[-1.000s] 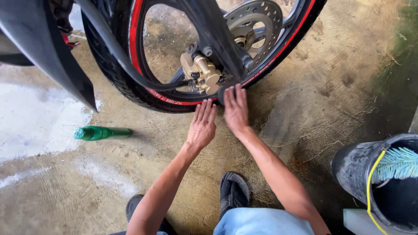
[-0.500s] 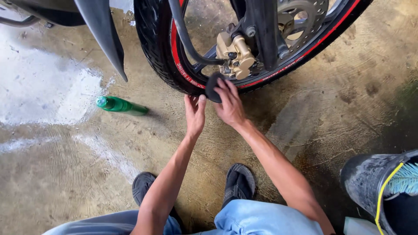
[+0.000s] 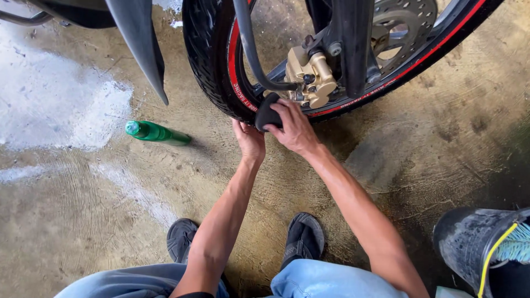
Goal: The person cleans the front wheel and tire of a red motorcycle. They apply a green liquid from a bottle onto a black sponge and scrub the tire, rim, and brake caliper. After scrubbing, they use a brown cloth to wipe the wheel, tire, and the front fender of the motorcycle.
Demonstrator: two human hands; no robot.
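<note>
Motorcycle wheel (image 3: 221,83), one, black tyre with red rim stripe, stands on wet concrete floor (image 3: 419,143). Right hand (image 3: 292,128) has its grip clamped on one black sponge (image 3: 267,112) pressed to the rim below one gold brake caliper (image 3: 312,77). Left hand (image 3: 249,140), fingers flat, touches the tyre. One green bottle (image 3: 156,132) lies nearby; one black bucket (image 3: 475,243) stands well apart.

Bottle (image 3: 157,133) left of wheel (image 3: 221,72), bucket (image 3: 475,248) far right

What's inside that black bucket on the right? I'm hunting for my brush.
In the black bucket, blue-green bristles and a yellow cord or handle show at the frame edge. The bottom is dark and cut off.
</note>
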